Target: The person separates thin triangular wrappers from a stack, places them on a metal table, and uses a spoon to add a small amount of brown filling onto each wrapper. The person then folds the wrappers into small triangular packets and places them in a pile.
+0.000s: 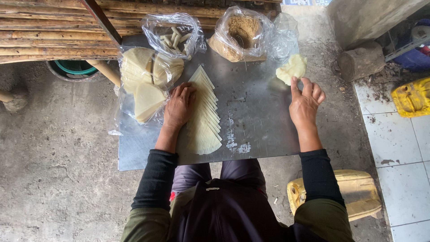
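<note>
My left hand [179, 105] lies flat on the left edge of a fanned row of pale triangular wrapper sheets [205, 118] on a grey metal board [260, 112]. Its fingers are spread and hold nothing. My right hand [305, 103] reaches to the board's far right, fingertips touching a lump of pale dough or paste [292, 68]. To the left of my left hand, a clear plastic bag [145, 85] holds more stacked wrappers.
At the board's far edge stand a clear bag of small rolled sticks [174, 36] and an open bag of brown crumbly filling [239, 33]. A bamboo bench [49, 31] lies far left, a wood block [360, 62] far right, a yellow jerrycan [354, 190] by my right elbow.
</note>
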`<control>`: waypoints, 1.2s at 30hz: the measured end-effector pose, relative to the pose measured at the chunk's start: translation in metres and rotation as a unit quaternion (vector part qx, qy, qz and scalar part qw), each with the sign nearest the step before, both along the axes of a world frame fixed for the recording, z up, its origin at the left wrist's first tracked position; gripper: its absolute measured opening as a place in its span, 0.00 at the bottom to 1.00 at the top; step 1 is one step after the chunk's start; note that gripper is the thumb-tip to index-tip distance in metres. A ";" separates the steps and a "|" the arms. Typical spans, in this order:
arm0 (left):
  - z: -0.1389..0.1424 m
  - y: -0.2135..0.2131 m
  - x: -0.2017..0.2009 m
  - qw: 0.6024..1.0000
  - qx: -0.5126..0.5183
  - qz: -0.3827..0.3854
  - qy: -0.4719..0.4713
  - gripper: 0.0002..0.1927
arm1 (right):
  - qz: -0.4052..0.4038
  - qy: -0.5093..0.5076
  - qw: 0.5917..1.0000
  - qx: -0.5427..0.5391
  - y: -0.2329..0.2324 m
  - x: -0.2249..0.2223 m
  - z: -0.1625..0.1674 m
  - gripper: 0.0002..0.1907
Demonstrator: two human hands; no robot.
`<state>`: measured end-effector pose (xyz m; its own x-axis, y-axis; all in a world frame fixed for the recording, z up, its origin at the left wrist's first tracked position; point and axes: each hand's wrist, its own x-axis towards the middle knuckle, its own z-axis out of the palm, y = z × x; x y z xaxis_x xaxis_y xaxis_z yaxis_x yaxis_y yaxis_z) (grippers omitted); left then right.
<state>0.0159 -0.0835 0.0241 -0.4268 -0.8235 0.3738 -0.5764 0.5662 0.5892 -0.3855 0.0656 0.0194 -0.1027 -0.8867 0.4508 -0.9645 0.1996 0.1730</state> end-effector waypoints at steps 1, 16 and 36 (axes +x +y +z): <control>0.000 0.000 0.000 1.000 0.005 0.000 0.000 0.11 | 0.004 -0.003 1.000 -0.002 0.000 0.000 -0.002 0.30; 0.001 0.000 0.000 1.000 -0.005 0.001 -0.008 0.11 | -0.003 -0.016 1.000 -0.004 0.005 0.004 -0.008 0.20; -0.001 0.000 -0.002 1.000 0.012 0.005 -0.014 0.11 | 0.032 -0.092 0.995 -0.028 0.008 -0.001 -0.003 0.10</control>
<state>0.0139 -0.0835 0.0231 -0.4285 -0.8362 0.3423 -0.5984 0.5465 0.5859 -0.3864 0.0733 0.0162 -0.1322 -0.8683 0.4782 -0.9899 0.1406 -0.0183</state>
